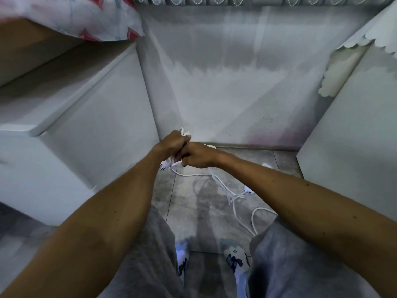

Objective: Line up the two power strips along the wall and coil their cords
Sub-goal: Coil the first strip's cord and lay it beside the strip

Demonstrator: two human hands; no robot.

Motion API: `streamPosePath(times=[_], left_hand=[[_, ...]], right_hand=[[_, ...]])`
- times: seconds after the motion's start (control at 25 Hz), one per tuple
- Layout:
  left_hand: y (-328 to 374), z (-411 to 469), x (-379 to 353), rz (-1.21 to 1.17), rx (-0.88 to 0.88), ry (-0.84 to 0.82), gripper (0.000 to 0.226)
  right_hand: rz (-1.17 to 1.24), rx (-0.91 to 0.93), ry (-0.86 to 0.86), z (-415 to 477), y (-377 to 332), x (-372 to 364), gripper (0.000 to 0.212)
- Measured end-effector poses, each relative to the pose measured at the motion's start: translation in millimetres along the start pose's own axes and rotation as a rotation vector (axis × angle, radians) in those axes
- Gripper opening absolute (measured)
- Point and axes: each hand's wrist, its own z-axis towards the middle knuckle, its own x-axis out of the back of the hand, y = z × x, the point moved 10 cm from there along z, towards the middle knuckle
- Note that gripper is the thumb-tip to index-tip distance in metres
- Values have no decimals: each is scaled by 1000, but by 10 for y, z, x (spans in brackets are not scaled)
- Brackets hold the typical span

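While both hands meet close to the wall, the left hand point(171, 145) is closed round a bunch of white cord loops point(184, 132), plug point(163, 166) dangling under it; the right hand point(198, 157) pinches the cord point(223, 186) feeding in. Best to keep loops even and draw slack steadily off the floor point(189, 211), where the remaining cord lies tangled. One power strip point(209, 145) is mostly hidden behind the hands at the wall point(236, 93); the second strip can't be identified for sure.

White cord point(223, 186) loose on floor (bundle held), strip point(209, 145) by wall.
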Motion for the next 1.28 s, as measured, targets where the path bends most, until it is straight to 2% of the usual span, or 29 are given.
streamPosePath(times=[0.08,0.2,0.4,0.52,0.64,0.76,0.84,0.96,1.04,1.28], left_hand=[[0,-36,-25,65,-8,-32,23],[-68,-143,-135,9,71,-159,30],[-134,-172,-217,-79,166,-197,29],[-57,-209,-343,20,142,-283,22],[112,-218,-311,7,43,-281,25],[212,-180,-147,-1,-87,-202,32],[222,-154,12,-40,-144,-109,32],[208,-107,317,-112,-205,81,31],[177,-76,454,-74,-228,182,32],[35,-32,748,19,-203,410,31]], right_hand=[[41,-13,8,-20,23,83,31],[230,-54,96,-110,175,299,22],[359,-93,221,-209,372,486,23],[290,-172,171,-220,551,467,32],[118,-233,148,-293,833,445,22],[-52,-402,74,-492,1329,417,8],[-132,-547,-57,-693,1704,345,12],[-46,-691,-144,-979,2105,278,17],[-1,-701,-113,-1077,2184,334,15],[-61,-652,-50,-1097,2148,445,7]])
